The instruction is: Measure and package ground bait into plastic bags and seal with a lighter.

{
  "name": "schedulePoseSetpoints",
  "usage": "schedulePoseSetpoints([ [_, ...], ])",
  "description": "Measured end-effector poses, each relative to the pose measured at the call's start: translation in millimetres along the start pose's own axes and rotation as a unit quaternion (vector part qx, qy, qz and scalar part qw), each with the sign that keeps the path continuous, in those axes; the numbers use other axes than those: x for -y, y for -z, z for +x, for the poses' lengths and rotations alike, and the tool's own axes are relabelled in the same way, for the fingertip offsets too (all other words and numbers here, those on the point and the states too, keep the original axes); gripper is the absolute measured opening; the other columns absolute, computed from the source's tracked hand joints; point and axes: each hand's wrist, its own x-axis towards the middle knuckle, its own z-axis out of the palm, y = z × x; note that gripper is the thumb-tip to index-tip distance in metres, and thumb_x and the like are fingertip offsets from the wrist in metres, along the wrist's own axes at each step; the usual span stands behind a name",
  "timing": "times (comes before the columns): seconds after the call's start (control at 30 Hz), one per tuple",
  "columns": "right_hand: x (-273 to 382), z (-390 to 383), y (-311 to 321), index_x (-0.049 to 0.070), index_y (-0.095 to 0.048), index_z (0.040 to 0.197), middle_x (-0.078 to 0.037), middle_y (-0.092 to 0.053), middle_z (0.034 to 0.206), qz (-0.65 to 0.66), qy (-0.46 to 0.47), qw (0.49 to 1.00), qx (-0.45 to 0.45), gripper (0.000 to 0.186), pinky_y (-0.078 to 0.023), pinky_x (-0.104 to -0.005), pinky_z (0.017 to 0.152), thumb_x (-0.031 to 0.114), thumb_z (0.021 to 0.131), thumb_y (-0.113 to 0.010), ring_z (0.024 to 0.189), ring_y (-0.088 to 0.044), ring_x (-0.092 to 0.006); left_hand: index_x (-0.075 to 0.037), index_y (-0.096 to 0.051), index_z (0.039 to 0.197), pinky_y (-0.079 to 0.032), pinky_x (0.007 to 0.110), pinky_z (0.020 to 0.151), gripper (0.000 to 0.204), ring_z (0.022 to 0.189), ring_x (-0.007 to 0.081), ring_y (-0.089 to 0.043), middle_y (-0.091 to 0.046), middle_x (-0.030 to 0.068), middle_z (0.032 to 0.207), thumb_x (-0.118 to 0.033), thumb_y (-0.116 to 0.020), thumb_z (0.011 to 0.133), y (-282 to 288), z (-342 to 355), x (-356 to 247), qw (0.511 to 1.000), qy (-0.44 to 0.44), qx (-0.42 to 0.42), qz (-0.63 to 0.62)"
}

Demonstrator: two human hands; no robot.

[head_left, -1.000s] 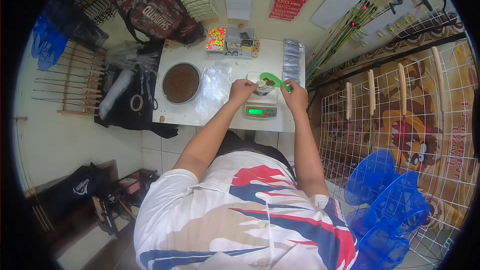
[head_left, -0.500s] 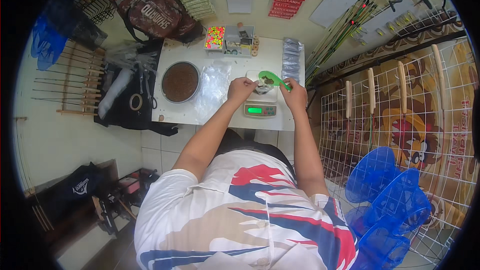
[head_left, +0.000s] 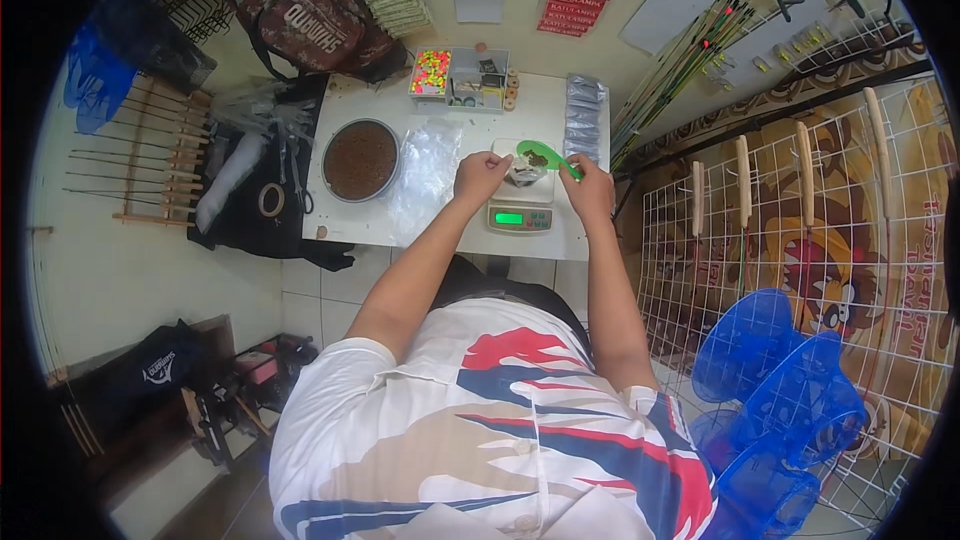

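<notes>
My right hand (head_left: 590, 185) is closed on the handle of a green plastic spoon (head_left: 556, 162). Some brown crumbly material lies in the spoon's bowl, above the scale. My left hand (head_left: 481, 178) pinches the edge of a small plastic bag (head_left: 525, 176), which rests on the scale's pan with dark contents inside. The spoon's tip is at the bag's mouth; whether they touch is too small to tell. Below both hands is the digital scale (head_left: 520, 219) with a lit green display. To the left stands a round metal bowl (head_left: 397, 172) full of brown crumbly material.
Flat clear plastic bags (head_left: 425, 185) lie between bowl and scale. Silver packets (head_left: 585, 115) line the white table's right side. At the back sits an organizer box (head_left: 475, 100) with bright beads. Scissors (head_left: 308, 202) and a tape roll (head_left: 271, 201) lie on black cloth at left.
Hardly anything differs. Both hands, the spoon and the bag stay in nearly the same place over the scale, and the whole view shifts very slightly.
</notes>
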Motion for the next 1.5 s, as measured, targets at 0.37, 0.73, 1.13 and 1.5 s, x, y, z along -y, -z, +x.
schedulePoseSetpoints([
  [0.37, -1.0, 0.7, 1.1, 0.019, -0.069, 0.099, -0.010, -0.071, 0.083, -0.015, 0.024, 1.000, 0.007, 0.023, -0.047, -0.0395, 0.080, 0.034, 0.082, -0.068, 0.079, -0.064, -0.0317, -0.004, -0.073, 0.084, -0.052, 0.033, 0.067, 0.036, 0.072, 0.0243, -0.068, -0.071, 0.0119, 0.077, -0.040, -0.073, 0.080, 0.6, -4.5, -2.9, 1.000, -0.005, 0.002, -0.001],
  [0.73, -1.7, 4.1, 1.5, 0.016, -0.069, 0.098, -0.011, -0.070, 0.082, -0.005, 0.030, 1.000, -0.001, 0.023, -0.046, -0.0375, 0.082, 0.032, 0.081, -0.069, 0.079, -0.065, -0.0306, -0.005, -0.073, 0.085, -0.053, 0.033, 0.069, 0.035, 0.073, 0.0238, -0.069, -0.071, 0.0112, 0.078, -0.040, -0.072, 0.080, -0.8, -2.8, 0.5, 1.000, -0.002, 0.003, -0.001],
  [1.13, 0.7, 8.3, 5.4, 0.019, -0.069, 0.100, -0.009, -0.071, 0.086, -0.018, 0.009, 1.000, 0.022, 0.025, -0.047, -0.0390, 0.082, 0.034, 0.081, -0.069, 0.084, -0.065, -0.0315, -0.005, -0.074, 0.086, -0.053, 0.034, 0.069, 0.037, 0.074, 0.0242, -0.069, -0.071, 0.0112, 0.079, -0.041, -0.072, 0.080, 0.5, 4.2, 1.9, 1.000, -0.012, -0.001, 0.000],
  [1.5, -6.3, 8.9, -3.8, 0.013, -0.069, 0.093, -0.010, -0.068, 0.072, 0.028, 0.058, 0.998, -0.019, 0.021, -0.043, -0.0386, 0.076, 0.029, 0.080, -0.069, 0.071, -0.065, -0.0288, -0.004, -0.074, 0.088, -0.053, 0.033, 0.072, 0.041, 0.077, 0.0237, -0.069, -0.072, 0.0113, 0.082, -0.044, -0.074, 0.078, 2.0, 7.3, 6.4, 1.000, -0.002, 0.009, -0.012],
])
